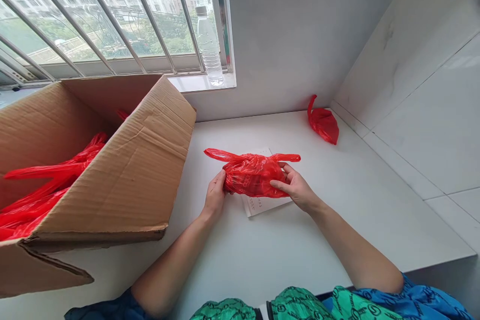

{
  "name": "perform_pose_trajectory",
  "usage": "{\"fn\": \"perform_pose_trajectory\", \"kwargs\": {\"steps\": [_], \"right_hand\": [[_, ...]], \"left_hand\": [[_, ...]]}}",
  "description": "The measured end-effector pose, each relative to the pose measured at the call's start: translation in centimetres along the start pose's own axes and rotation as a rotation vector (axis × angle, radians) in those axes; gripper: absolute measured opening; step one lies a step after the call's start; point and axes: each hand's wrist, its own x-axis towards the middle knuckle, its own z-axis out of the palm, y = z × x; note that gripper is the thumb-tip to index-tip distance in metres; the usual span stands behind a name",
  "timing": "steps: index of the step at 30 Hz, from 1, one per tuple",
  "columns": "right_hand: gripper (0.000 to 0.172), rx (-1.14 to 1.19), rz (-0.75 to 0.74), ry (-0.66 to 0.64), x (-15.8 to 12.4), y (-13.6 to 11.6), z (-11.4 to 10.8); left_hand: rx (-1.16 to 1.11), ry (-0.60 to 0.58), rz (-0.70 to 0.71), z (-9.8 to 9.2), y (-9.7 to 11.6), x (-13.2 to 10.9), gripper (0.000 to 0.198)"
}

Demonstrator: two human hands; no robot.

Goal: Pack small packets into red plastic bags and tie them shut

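Between my two hands is a red plastic bag (249, 177) with something bulky inside that I cannot make out. Its two handle loops stick out to the left and right at the top. My left hand (216, 191) grips the bag's left end, thumb in front. On the right end, my right hand (294, 187) holds it with the thumb in front and fingers behind. Under the bag, partly covered by it, lies a white sheet of paper or booklet (258, 206) with small print.
An open cardboard box (146, 160) holding several red plastic bags (52, 185) stands at the left. A smaller red bag (324, 124) lies on the white tabletop (356, 185) near the back right corner. A clear bottle (210, 50) stands on the sill by the barred window.
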Motion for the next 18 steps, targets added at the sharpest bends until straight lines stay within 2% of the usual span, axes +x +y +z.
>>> {"fn": "perform_pose_trajectory", "kwargs": {"steps": [8, 12, 15, 18], "right_hand": [[0.058, -0.034, -0.035, -0.019, -0.1, 0.0, 0.0], [0.052, -0.100, -0.108, 0.020, 0.1, 0.3, -0.1], [0.045, -0.266, -0.207, 0.130, 0.5, 0.8, -0.5], [0.049, -0.463, -0.278, 0.297, 0.8, 1.1, -1.1]], "left_hand": [[0.044, -0.004, 0.049, 0.1, -0.1, -0.1, 0.042], [0.099, 0.015, 0.133, -0.1, 0.1, -0.2, 0.038], [0.167, 0.004, 0.254, -0.4, 0.3, -0.5, 0.036], [0.296, -0.044, 0.279, -0.6, 0.5, -0.7, 0.041]]}}
